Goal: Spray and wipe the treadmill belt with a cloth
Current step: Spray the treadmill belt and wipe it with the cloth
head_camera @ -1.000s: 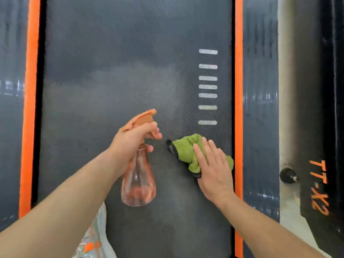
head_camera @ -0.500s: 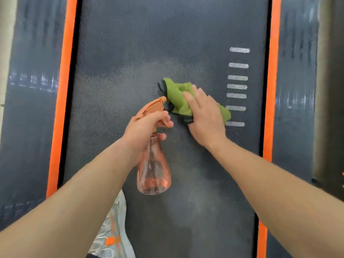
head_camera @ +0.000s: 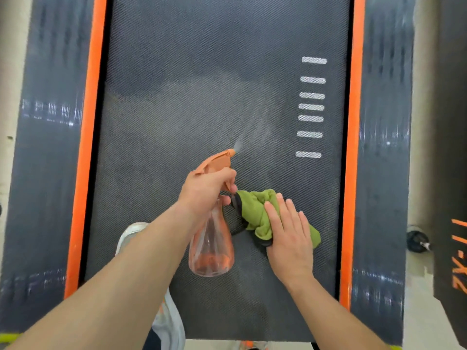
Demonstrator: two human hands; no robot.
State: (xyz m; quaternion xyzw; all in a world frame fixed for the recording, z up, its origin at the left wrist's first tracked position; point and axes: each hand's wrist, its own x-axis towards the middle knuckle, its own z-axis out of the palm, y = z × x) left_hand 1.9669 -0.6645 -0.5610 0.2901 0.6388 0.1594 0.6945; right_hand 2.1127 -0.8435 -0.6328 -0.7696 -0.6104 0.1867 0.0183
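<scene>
The dark treadmill belt (head_camera: 192,102) fills the view, with a paler damp patch across its middle. My left hand (head_camera: 206,192) grips the neck of a clear orange spray bottle (head_camera: 212,251), a finger on the trigger; a small puff of mist leaves the orange nozzle (head_camera: 223,156). Just to the right, my right hand (head_camera: 290,236) presses flat, fingers straight, on a crumpled green cloth (head_camera: 254,210) lying on the belt.
Orange strips (head_camera: 353,147) and dark side rails (head_camera: 384,173) border the belt on both sides. White dash marks (head_camera: 311,107) run along the belt's right part. A pale shoe (head_camera: 165,322) stands on the belt under my left arm. Floor and a black machine lie at the right.
My right hand has pulled the cloth back down the belt toward me and to the right. The bottle now gives off a puff of spray.
</scene>
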